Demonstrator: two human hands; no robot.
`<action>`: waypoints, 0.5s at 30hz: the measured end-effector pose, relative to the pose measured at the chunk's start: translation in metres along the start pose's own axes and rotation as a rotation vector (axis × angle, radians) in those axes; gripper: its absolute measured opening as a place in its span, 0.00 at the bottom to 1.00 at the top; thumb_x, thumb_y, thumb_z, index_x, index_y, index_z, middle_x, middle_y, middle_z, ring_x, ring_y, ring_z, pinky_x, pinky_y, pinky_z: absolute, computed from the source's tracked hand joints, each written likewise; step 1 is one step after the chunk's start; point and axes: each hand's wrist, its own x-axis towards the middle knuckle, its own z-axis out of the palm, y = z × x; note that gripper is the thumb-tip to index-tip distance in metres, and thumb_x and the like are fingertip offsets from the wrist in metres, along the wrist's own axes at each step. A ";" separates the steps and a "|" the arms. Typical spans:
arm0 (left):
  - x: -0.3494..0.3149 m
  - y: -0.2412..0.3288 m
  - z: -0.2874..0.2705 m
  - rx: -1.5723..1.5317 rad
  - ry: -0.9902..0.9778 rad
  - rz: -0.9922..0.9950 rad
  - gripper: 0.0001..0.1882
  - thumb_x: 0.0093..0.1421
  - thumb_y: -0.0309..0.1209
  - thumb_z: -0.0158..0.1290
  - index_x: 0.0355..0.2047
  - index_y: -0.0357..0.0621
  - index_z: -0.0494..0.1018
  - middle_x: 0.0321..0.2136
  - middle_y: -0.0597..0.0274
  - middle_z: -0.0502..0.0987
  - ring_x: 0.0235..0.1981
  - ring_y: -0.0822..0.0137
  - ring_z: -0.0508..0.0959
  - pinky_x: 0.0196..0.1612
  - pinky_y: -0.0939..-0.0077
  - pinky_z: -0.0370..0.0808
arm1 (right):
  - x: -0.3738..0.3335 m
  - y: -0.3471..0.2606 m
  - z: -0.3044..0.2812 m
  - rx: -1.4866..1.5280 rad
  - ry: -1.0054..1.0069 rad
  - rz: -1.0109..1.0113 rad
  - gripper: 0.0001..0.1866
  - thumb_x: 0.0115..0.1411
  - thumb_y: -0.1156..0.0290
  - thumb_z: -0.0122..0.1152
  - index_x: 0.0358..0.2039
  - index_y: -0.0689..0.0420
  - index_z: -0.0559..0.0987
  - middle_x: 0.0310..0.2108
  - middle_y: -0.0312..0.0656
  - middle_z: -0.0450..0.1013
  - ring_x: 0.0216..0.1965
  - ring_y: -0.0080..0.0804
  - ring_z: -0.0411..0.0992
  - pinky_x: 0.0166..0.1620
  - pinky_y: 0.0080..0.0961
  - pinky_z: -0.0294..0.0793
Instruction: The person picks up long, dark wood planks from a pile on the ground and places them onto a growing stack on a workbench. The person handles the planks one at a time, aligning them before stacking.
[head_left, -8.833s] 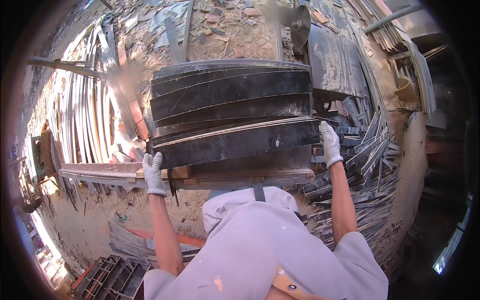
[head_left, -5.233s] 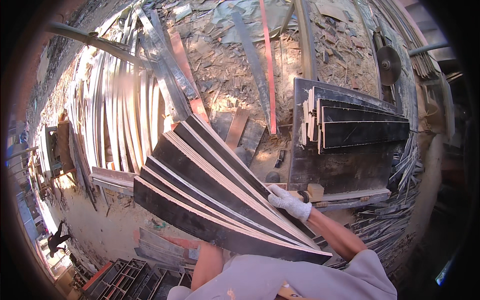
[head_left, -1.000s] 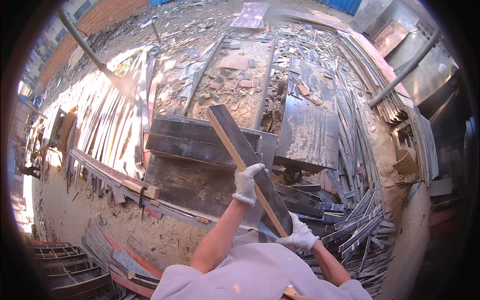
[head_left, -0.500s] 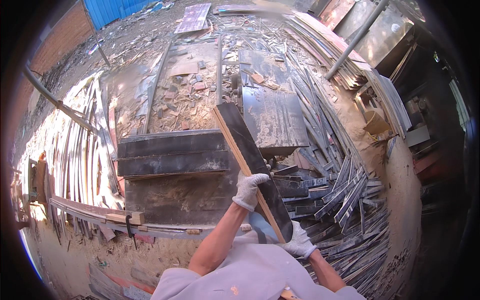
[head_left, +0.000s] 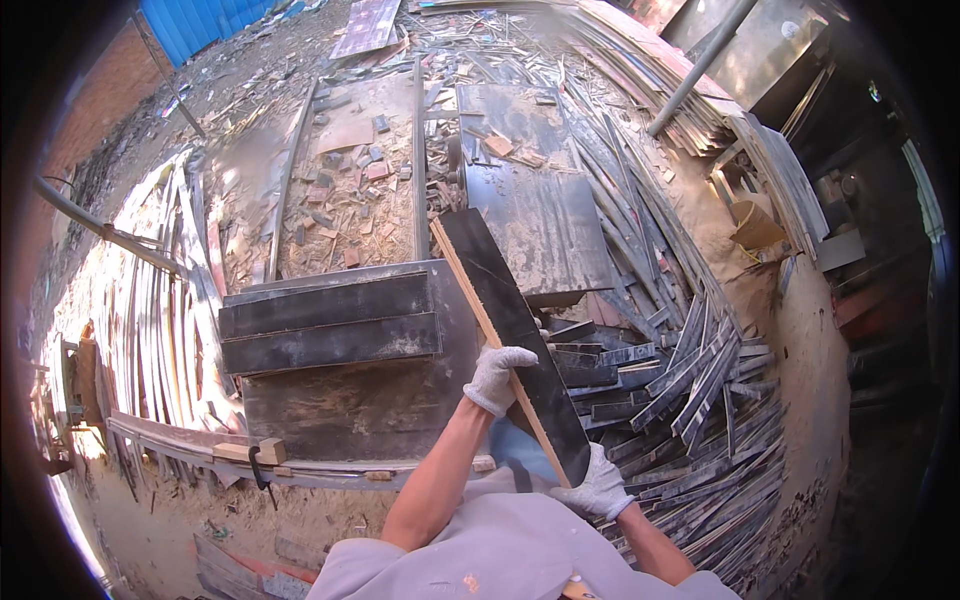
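A long stack of dark-faced plywood strips with pale layered edges slants up and away in front of my body. My left hand, in a light work glove, grips its left side near the middle with fingers over the top. At the near end, my right hand, gloved too, is closed around the strips' lower corner; some of its fingers are hidden beneath. To the left, two piles of black plywood strips lie side by side on a dark, dusty board table.
Many loose strips lie heaped at my right. Beyond the table is a bed of wood scraps, with a dark sheet beside it. Long pale strips are piled at left. A wood block sits on the table's front edge.
My view has shifted slightly, so the table and its piles appear farther left. Both hands keep their hold on the plywood strips, which lean at nearly the same slant.
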 end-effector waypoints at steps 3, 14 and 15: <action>0.025 -0.008 -0.001 -0.085 -0.032 -0.047 0.32 0.53 0.18 0.60 0.61 0.34 0.73 0.51 0.46 0.84 0.54 0.49 0.85 0.57 0.55 0.84 | 0.009 0.018 0.001 -0.049 0.099 0.071 0.55 0.40 0.50 0.82 0.65 0.61 0.66 0.56 0.56 0.72 0.58 0.54 0.75 0.61 0.44 0.76; 0.233 -0.010 -0.111 0.824 0.688 -0.133 0.40 0.69 0.59 0.56 0.61 0.31 0.75 0.57 0.39 0.80 0.57 0.48 0.80 0.59 0.51 0.74 | 0.122 0.032 -0.020 -0.359 0.278 0.155 0.41 0.43 0.56 0.76 0.57 0.59 0.71 0.52 0.57 0.74 0.53 0.59 0.77 0.55 0.52 0.79; 0.243 -0.008 -0.102 0.899 0.681 -0.189 0.40 0.70 0.59 0.55 0.61 0.30 0.75 0.57 0.40 0.80 0.57 0.48 0.80 0.59 0.51 0.74 | 0.130 0.035 -0.022 -0.362 0.267 0.182 0.42 0.43 0.56 0.76 0.57 0.59 0.70 0.51 0.57 0.73 0.53 0.59 0.77 0.55 0.52 0.79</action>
